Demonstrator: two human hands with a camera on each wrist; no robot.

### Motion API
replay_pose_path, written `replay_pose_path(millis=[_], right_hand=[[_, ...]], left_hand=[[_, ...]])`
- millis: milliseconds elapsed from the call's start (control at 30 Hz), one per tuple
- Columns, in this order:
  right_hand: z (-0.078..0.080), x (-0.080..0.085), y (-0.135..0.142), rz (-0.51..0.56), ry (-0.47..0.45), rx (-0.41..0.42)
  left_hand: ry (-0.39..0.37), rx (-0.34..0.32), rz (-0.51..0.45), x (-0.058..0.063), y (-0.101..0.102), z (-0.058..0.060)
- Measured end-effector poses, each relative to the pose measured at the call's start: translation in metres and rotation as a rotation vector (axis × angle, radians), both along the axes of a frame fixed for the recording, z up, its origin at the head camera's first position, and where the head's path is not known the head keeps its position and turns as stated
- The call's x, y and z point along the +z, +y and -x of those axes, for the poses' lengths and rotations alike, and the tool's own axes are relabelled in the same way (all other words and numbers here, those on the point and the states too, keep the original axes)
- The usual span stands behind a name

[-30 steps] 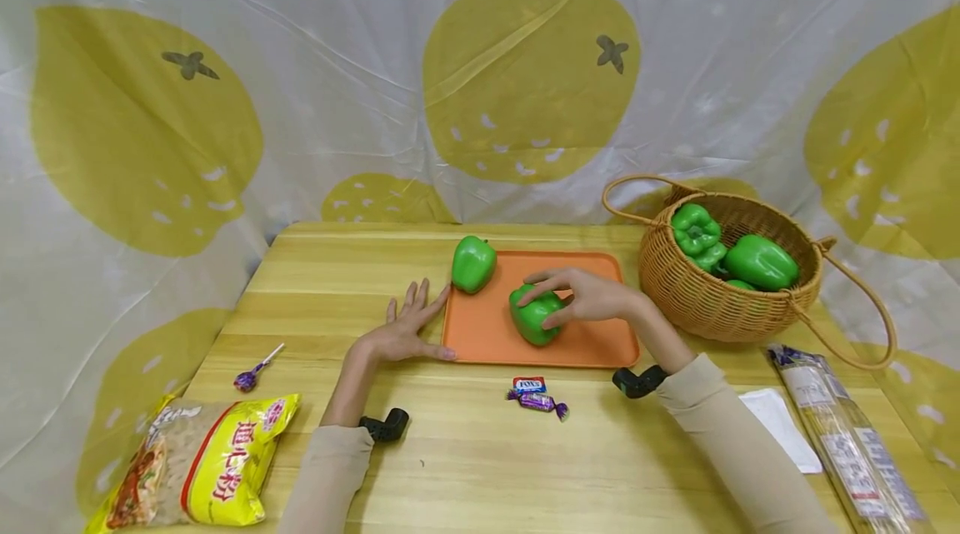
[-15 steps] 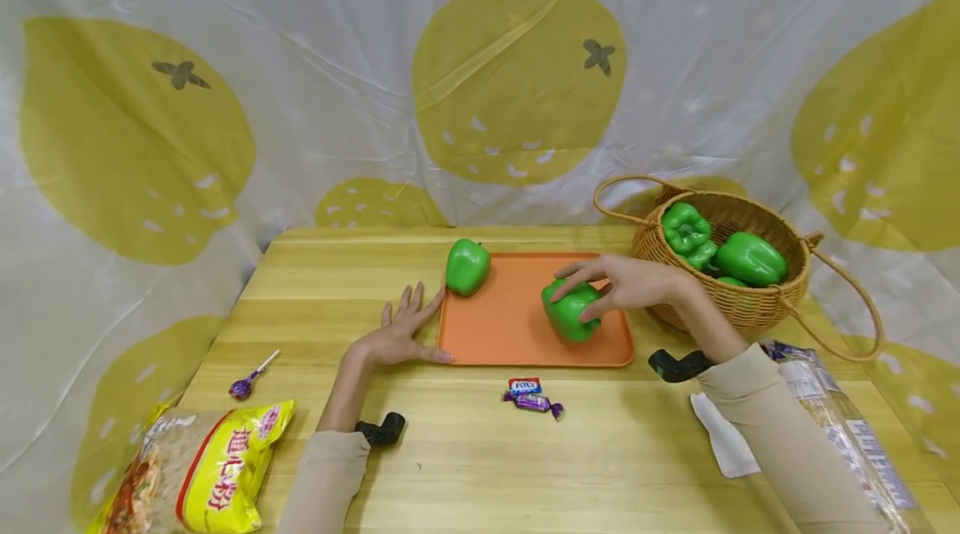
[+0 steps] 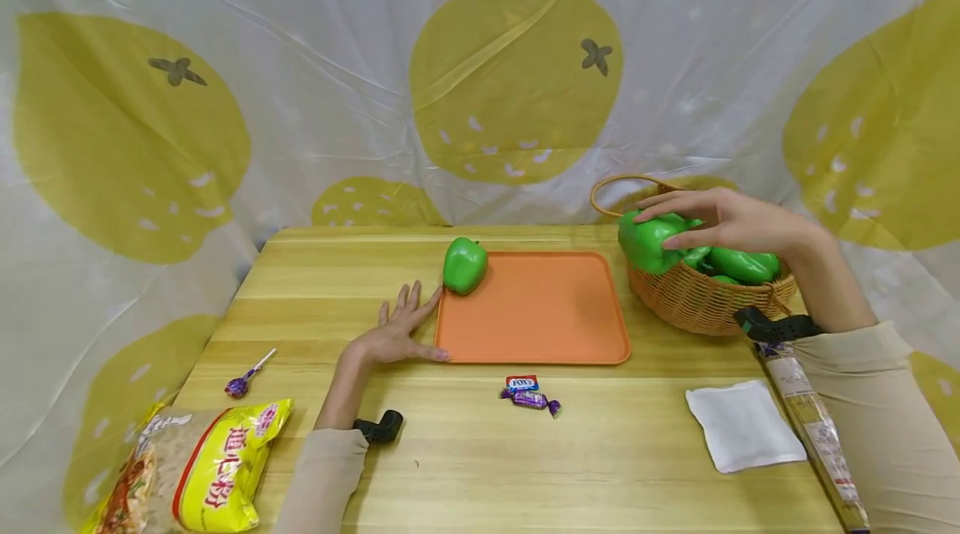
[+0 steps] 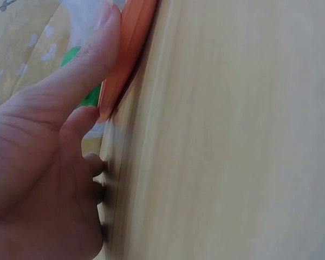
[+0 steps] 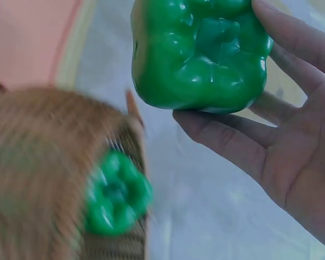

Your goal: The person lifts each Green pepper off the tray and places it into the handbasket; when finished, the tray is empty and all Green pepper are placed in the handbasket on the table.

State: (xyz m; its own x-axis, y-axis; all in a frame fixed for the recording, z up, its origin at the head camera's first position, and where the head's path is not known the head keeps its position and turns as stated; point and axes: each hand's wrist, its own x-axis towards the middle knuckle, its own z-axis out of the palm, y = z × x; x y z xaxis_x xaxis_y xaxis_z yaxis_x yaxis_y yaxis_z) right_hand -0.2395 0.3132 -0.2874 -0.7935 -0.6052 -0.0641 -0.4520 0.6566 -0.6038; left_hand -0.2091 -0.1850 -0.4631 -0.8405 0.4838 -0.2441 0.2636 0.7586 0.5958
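A green bell pepper [image 3: 649, 242] is in my right hand [image 3: 738, 222], gripped between thumb and fingers at the left rim of the wicker basket [image 3: 693, 301]. The right wrist view shows this bell pepper [image 5: 200, 59] above another green pepper [image 5: 118, 194] inside the basket. My left hand [image 3: 393, 336] lies with spread fingers on the table, its thumb and index finger touching the left edge of the orange tray [image 3: 532, 309]. In the left wrist view, the left thumb [image 4: 92, 59] rests along the tray's rim [image 4: 131, 49]. One more green bell pepper [image 3: 465, 266] sits on the tray's far left corner.
Two wrapped candies [image 3: 529, 398] lie in front of the tray. A lollipop [image 3: 247, 376] and a yellow noodle bag [image 3: 202, 467] are at the left. To the right lie a white cloth [image 3: 746, 426] and a long clear package [image 3: 813, 434], partly under the right arm.
My right hand has lifted the bell pepper from the tray and carried it right and up to the basket. The left hand has stayed at the tray's edge.
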Motion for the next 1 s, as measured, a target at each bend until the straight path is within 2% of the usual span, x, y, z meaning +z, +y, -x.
replay_pose_path(millis=[167, 367, 533, 1000], right_hand=[[0.003, 0.015, 0.030, -0.049, -0.014, -0.106], [0.008, 0.014, 0.061, -0.079, -0.023, -0.128], [0.010, 0.006, 0.079, -0.088, -0.067, -0.123], [0.014, -0.017, 0.101, -0.076, -0.148, -0.012]], left_hand=[[0.002, 0.005, -0.002, -0.002, 0.000, 0.001], [0.002, 0.007, -0.014, -0.004, 0.000, 0.001], [0.007, 0.007, -0.020, -0.005, 0.000, 0.002], [0.006, 0.010, -0.032, -0.004, -0.002, 0.002]])
